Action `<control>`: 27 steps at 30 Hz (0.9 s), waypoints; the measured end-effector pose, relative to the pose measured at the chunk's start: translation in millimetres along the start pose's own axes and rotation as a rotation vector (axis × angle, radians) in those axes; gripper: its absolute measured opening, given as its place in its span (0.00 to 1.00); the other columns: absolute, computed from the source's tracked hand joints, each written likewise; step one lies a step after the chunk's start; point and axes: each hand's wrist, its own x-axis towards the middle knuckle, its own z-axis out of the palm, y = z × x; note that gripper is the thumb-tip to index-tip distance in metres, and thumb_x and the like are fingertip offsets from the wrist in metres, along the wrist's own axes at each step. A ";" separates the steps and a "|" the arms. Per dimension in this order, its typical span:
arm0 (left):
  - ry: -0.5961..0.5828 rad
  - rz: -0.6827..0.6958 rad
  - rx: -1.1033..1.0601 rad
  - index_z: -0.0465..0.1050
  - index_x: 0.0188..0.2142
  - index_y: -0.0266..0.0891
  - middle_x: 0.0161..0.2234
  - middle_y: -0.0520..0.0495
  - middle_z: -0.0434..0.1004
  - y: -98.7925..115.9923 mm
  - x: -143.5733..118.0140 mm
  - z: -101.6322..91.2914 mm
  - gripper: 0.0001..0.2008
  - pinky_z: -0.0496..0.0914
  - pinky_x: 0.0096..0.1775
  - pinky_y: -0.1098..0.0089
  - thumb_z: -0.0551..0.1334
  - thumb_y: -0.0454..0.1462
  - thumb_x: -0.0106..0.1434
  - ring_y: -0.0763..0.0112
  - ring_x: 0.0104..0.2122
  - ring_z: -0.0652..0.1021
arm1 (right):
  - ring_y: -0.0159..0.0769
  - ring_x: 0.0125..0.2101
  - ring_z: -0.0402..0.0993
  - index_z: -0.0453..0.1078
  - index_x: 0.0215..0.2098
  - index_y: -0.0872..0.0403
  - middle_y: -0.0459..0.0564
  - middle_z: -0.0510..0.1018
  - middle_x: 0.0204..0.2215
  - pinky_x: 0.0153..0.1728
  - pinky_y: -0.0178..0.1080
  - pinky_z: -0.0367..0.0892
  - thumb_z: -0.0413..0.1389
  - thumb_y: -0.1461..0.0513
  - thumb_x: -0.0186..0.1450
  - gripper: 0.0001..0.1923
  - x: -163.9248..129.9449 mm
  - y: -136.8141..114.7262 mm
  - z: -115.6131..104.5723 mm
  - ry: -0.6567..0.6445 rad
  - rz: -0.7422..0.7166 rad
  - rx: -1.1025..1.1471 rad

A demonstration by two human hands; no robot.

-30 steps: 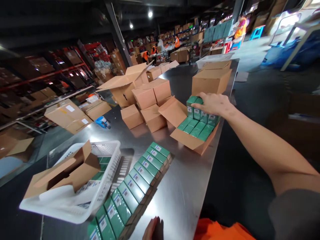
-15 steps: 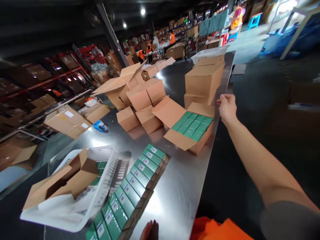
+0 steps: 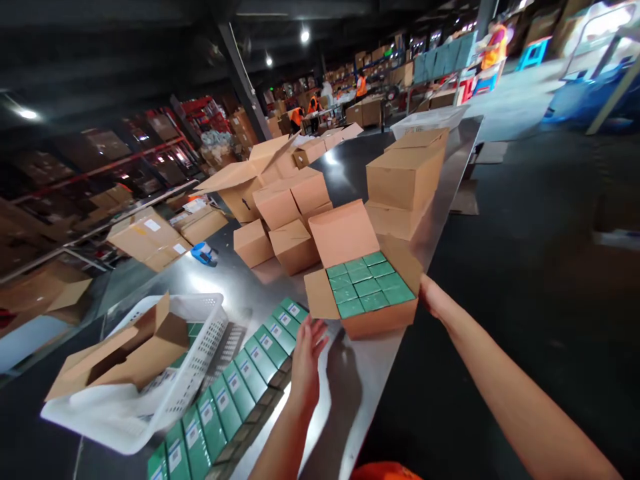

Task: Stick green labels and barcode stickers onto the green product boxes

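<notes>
An uncovered cardboard carton (image 3: 380, 325), packed with green boxes (image 3: 367, 287), stands near the right edge of the metal table, its flaps spread. At its right side, my right hand (image 3: 434, 297) is closed on the carton by the side flap, with the fingertips hidden behind the cardboard. My left hand (image 3: 309, 347) is open, its fingers apart, just below the carton's left flap (image 3: 320, 295); whether it touches is unclear. Beside the left hand runs a long row of green boxes with white labels (image 3: 245, 367).
A white plastic basket (image 3: 197, 360) on the left holds an opened carton (image 3: 125, 353). Closed cartons (image 3: 293, 243) and a stacked pair (image 3: 403, 177) stand beyond. A blue tape dispenser (image 3: 203, 253) lies at the table's left. People in orange vests (image 3: 313, 105) are far back.
The packed carton has turned and shifted nearer to me. My right hand has come from beside the table onto its right side. My left hand has risen from the bottom edge toward its left flap.
</notes>
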 end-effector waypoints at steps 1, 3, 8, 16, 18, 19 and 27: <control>0.008 0.069 0.039 0.70 0.57 0.36 0.57 0.33 0.74 2.4 3.3 9.9 0.36 0.70 0.56 0.55 0.59 0.60 0.61 0.52 0.56 0.75 | 0.52 0.50 0.78 0.63 0.63 0.50 0.59 0.80 0.49 0.46 0.53 0.75 0.40 0.47 0.71 0.29 0.7 1.9 -0.5 -0.027 0.010 0.051; -0.060 0.277 0.258 0.69 0.59 0.39 0.61 0.36 0.70 4.9 3.5 25.5 0.31 0.65 0.60 0.54 0.53 0.56 0.67 0.54 0.61 0.70 | 0.54 0.55 0.73 0.58 0.65 0.53 0.62 0.74 0.56 0.52 0.55 0.72 0.51 0.44 0.65 0.36 8.3 2.9 -1.3 -0.077 0.019 0.143; -0.264 0.905 1.085 0.69 0.61 0.41 0.64 0.42 0.68 -0.5 -10.4 40.5 0.24 0.58 0.63 0.48 0.58 0.40 0.67 0.51 0.66 0.60 | 0.52 0.67 0.54 0.40 0.72 0.46 0.57 0.60 0.67 0.65 0.55 0.54 0.69 0.46 0.46 0.64 39.0 -7.1 -8.4 -0.161 -0.180 0.314; -0.082 1.142 1.329 0.67 0.61 0.34 0.59 0.35 0.72 -13.8 -22.1 44.4 0.26 0.63 0.56 0.52 0.60 0.39 0.64 0.49 0.59 0.68 | 0.58 0.68 0.48 0.35 0.73 0.45 0.59 0.53 0.68 0.66 0.61 0.46 0.74 0.48 0.44 0.71 52.0 -8.5 -5.4 -0.114 -0.268 0.330; -0.062 1.112 1.333 0.68 0.61 0.37 0.58 0.35 0.71 -14.0 -24.2 49.3 0.26 0.63 0.55 0.50 0.61 0.40 0.64 0.47 0.58 0.68 | 0.55 0.67 0.51 0.34 0.73 0.46 0.60 0.53 0.69 0.66 0.60 0.48 0.73 0.48 0.44 0.71 55.5 -11.0 -2.8 -0.294 -0.247 0.399; -0.056 1.103 1.341 0.69 0.60 0.39 0.58 0.35 0.71 -14.4 -25.3 51.4 0.26 0.63 0.54 0.49 0.62 0.41 0.63 0.45 0.58 0.67 | 0.53 0.66 0.54 0.37 0.72 0.46 0.59 0.56 0.68 0.65 0.58 0.50 0.73 0.48 0.46 0.67 55.8 -12.6 -3.0 -0.354 -0.272 0.443; -0.089 1.065 1.325 0.72 0.57 0.42 0.62 0.34 0.64 -21.3 -29.5 47.1 0.22 0.61 0.56 0.49 0.61 0.43 0.64 0.45 0.63 0.63 | 0.56 0.67 0.53 0.67 0.54 0.44 0.52 0.61 0.67 0.63 0.57 0.54 0.66 0.40 0.54 0.35 5.5 -10.6 -27.1 -0.235 -0.607 0.484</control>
